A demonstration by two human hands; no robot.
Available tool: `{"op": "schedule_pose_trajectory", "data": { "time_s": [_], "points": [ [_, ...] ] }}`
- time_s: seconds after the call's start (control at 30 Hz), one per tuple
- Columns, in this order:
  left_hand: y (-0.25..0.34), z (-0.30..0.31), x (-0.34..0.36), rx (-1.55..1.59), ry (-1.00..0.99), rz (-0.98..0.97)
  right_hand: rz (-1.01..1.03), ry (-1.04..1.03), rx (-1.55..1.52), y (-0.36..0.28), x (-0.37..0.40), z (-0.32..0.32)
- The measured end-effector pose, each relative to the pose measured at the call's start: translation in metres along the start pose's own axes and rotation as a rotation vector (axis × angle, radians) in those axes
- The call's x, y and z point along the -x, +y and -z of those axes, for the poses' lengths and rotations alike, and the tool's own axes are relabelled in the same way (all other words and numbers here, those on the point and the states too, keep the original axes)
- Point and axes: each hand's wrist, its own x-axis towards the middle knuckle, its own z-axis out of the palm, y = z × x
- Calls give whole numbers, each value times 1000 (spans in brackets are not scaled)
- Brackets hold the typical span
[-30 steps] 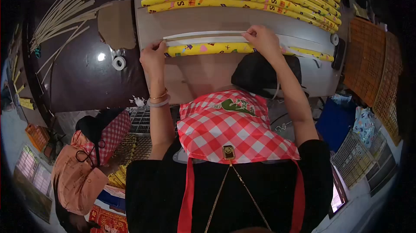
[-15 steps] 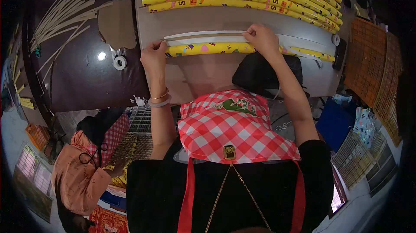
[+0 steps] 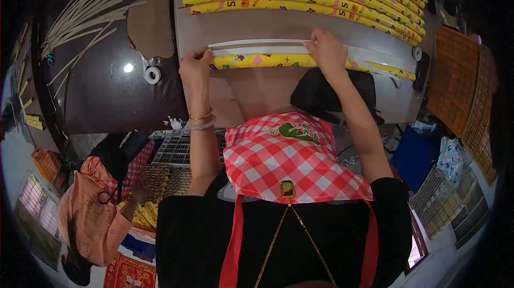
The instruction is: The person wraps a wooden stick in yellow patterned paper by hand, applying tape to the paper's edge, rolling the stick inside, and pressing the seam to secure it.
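A narrow white strip of tape (image 3: pixel 257 42) spans the gap between my two hands, just above the white edge of a rolled yellow printed sheet of paper (image 3: pixel 257 61). My left hand (image 3: pixel 195 69) is closed, thumb and fingers pinched at the strip's left end, right by the end of the roll. My right hand (image 3: pixel 329 55) pinches the strip farther right, its wrist crossing over the roll. The roll's white underside shows along its far edge. Beyond my right hand the yellow paper continues to the right, lying on the table (image 3: pixel 246 87).
Several finished yellow rolls (image 3: pixel 300 6) lie at the back. A tape roll (image 3: pixel 152 75), cardboard (image 3: pixel 150 28) and thin strips (image 3: pixel 88 15) lie on the dark left table. A black bag (image 3: pixel 332 91) sits near my right forearm. Another person (image 3: pixel 93 207) works at lower left.
The whole view has shifted slightly, moving table and hands a little to the right. Both hands keep their pinch. The person at lower left has moved an arm.
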Motion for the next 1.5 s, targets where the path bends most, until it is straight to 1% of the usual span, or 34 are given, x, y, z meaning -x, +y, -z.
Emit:
{"op": "schedule_pose_trajectory", "data": {
  "time_s": [0.13,0.17,0.2,0.27,0.3,0.33,0.4,0.43,0.5,0.53,0.6,0.73,0.83,0.9,0.93,1.0,1.03,1.1,1.13,1.2,1.27,1.33,1.4,1.47,1.5],
  "points": [
    [-2,2,-5,62,57,-3,12,-9,-2,6,-1,-5],
    [-1,5,-9,122,-16,89,28,-3,-18,7,-1,-4],
    [1,6,-10,116,-4,94,42,4,-34,8,-2,-3],
    [4,8,-12,45,12,45,19,-31,-13,9,-5,-5],
    [-5,3,-16,61,20,-2,13,-37,-31,11,-6,-6],
    [-3,5,-18,61,28,-1,7,-38,-45,12,-7,-7],
    [4,7,-20,101,-32,142,4,-44,-50,12,-7,-8],
    [3,7,-22,101,-29,142,-5,-52,-52,12,-8,-9],
    [0,7,-26,176,-119,200,-5,-58,-68,14,-9,-11],
    [0,6,-27,175,-117,196,-6,-64,-82,15,-9,-12],
    [0,4,-28,248,-100,249,-12,-59,-62,15,-11,-13],
    [-7,0,-30,175,-104,183,-14,-55,-58,15,-13,-15],
    [-21,-2,-30,259,-128,124,-2,-57,-40,17,-18,-19],
    [-33,-5,-30,360,-76,31,2,-74,-64,16,-19,-19],
    [-29,-2,-27,360,-75,26,9,-92,-83,16,-20,-19],
    [-21,2,-15,208,161,-161,9,-85,-90,14,-19,-18],
    [-10,5,-8,210,155,-163,11,-82,-95,13,-19,-18],
    [22,6,11,116,298,-450,-4,-85,-93,12,-19,-16],
    [38,2,25,121,178,-405,-11,-94,-96,11,-19,-15],
    [55,-15,41,129,17,-648,-11,-90,-88,12,-20,-15],
    [85,-24,62,34,-208,-684,-7,-80,-86,13,-18,-17],
    [98,-42,70,163,-234,-855,12,-36,-104,12,-18,-21],
    [103,-61,72,165,-251,-897,14,-39,-118,12,-19,-22],
    [109,-65,75,-40,-309,-931,12,-50,-132,12,-19,-21],
    [109,-66,73,-38,-314,-934,9,-46,-129,11,-20,-23]
  ]
}}
